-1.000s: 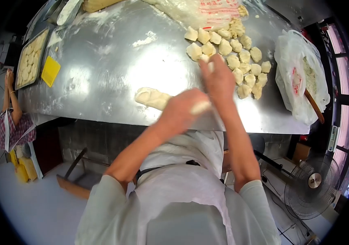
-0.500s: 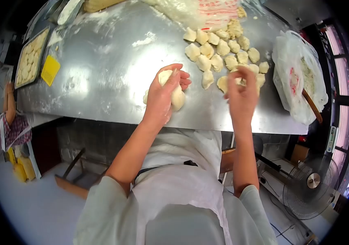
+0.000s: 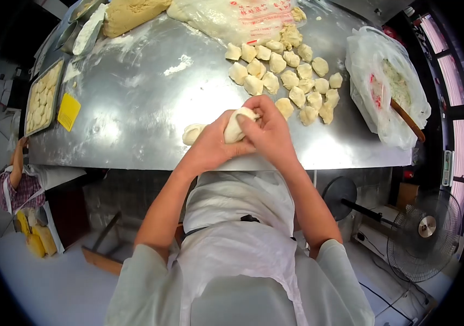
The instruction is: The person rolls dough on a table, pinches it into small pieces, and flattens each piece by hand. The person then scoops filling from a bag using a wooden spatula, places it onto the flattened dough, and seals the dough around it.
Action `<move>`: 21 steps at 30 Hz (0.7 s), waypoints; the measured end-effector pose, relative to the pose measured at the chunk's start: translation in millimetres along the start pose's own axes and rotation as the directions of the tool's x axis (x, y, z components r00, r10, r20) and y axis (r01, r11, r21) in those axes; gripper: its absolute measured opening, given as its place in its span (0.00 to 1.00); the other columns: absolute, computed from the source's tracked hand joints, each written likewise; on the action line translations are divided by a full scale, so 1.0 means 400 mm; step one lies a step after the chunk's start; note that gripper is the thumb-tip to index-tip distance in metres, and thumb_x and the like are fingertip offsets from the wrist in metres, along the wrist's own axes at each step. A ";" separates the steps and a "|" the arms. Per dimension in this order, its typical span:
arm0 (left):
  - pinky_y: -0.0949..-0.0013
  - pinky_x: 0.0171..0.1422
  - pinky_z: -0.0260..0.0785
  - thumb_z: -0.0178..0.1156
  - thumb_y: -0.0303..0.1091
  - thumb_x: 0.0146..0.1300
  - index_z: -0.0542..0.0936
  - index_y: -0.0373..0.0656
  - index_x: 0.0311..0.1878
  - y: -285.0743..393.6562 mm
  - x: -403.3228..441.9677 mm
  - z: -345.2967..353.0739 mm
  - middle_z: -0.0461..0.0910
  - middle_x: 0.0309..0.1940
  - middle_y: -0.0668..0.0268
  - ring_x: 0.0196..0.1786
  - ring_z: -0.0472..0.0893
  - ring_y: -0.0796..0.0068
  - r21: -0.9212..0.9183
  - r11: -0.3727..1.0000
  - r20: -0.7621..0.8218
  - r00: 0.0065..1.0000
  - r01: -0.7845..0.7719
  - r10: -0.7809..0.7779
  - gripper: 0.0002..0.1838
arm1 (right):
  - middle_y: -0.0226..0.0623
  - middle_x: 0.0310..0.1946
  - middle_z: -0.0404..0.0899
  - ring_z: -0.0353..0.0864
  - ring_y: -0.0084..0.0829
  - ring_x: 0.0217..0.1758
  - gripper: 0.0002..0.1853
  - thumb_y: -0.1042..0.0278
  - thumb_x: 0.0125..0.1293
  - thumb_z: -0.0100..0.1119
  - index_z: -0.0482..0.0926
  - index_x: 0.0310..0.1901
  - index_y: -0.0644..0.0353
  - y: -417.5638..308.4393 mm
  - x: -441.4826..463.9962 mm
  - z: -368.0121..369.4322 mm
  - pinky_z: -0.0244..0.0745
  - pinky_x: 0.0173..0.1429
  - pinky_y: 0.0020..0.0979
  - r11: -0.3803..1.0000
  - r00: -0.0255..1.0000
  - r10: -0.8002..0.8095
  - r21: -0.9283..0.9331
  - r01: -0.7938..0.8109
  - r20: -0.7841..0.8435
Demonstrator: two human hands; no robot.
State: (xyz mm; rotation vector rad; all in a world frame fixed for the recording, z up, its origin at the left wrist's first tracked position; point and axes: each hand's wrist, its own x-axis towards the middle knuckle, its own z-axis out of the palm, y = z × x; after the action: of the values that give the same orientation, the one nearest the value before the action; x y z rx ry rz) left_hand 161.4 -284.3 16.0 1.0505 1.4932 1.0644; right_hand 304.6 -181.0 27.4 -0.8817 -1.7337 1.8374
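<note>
A soft, pale piece of dough [image 3: 234,128] is held between my hands, just above the table's front edge. My left hand [image 3: 213,144] is wrapped round its lower left side. With thumb and bent fingers, my right hand [image 3: 271,132] grips the dough's upper right end. Close beside my left hand, another smooth lump of dough [image 3: 192,133] rests on the metal table. Several small dough pieces [image 3: 289,80] lie in a loose group beyond my right hand. Where my palms meet the dough is hidden.
A plastic bag with chopped filling [image 3: 397,81] and a wooden handle [image 3: 407,119] stands at right. At left are a tray of dough pieces [image 3: 31,122] and a yellow scraper [image 3: 68,111]. Large dough under plastic [image 3: 210,19] lies at the back. A person [image 3: 23,185] stands far left.
My right hand has come left from the group of small dough pieces to the dough in my left hand. Both hands now hold it. The camera view has shifted slightly.
</note>
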 end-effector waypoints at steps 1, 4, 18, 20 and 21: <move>0.64 0.64 0.75 0.73 0.32 0.64 0.78 0.37 0.64 -0.016 0.006 0.011 0.86 0.53 0.61 0.56 0.83 0.70 -0.068 0.997 -0.062 0.997 -0.041 0.037 0.26 | 0.36 0.39 0.82 0.81 0.27 0.28 0.16 0.66 0.70 0.68 0.74 0.54 0.59 -0.004 -0.008 0.007 0.77 0.33 0.32 0.982 0.995 -0.097 -0.162 0.094 -0.010; 0.64 0.60 0.76 0.69 0.28 0.67 0.80 0.37 0.59 -0.009 0.028 0.000 0.86 0.49 0.61 0.51 0.83 0.72 0.002 0.997 -0.032 0.996 0.080 -0.080 0.19 | 0.40 0.36 0.80 0.83 0.42 0.33 0.19 0.56 0.70 0.70 0.77 0.56 0.54 -0.016 -0.005 0.010 0.79 0.39 0.39 0.797 0.949 -0.314 -0.532 0.285 0.038; 0.64 0.53 0.75 0.71 0.26 0.65 0.82 0.37 0.50 -0.022 0.012 0.041 0.84 0.41 0.60 0.44 0.83 0.63 0.187 0.969 -0.146 0.971 -0.160 0.188 0.12 | 0.39 0.29 0.82 0.80 0.48 0.28 0.14 0.57 0.68 0.73 0.80 0.44 0.55 0.103 0.118 0.009 0.76 0.34 0.46 0.659 0.843 -0.468 -0.740 0.134 -0.264; 0.66 0.49 0.75 0.72 0.29 0.67 0.82 0.37 0.46 -0.005 -0.012 0.050 0.81 0.37 0.65 0.41 0.81 0.75 0.210 0.925 -0.070 0.938 -0.318 0.338 0.10 | 0.45 0.30 0.82 0.81 0.50 0.30 0.18 0.53 0.69 0.74 0.80 0.47 0.57 0.110 0.150 -0.073 0.77 0.37 0.47 0.682 0.821 -0.416 -0.731 -0.003 -0.391; 0.70 0.48 0.74 0.70 0.28 0.70 0.80 0.39 0.50 0.009 -0.024 0.043 0.80 0.35 0.67 0.39 0.80 0.78 0.249 0.897 -0.092 0.913 -0.366 0.398 0.10 | 0.47 0.31 0.82 0.82 0.46 0.32 0.19 0.53 0.70 0.74 0.79 0.47 0.59 0.081 0.141 -0.106 0.77 0.40 0.43 0.726 0.803 -0.408 -0.687 -0.002 -0.434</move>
State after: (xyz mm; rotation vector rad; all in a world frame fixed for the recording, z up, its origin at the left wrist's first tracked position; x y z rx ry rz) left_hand 180.3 -290.9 19.2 1.5052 1.5855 1.2827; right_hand 299.5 -114.3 -12.5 -1.2589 -1.9684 0.6410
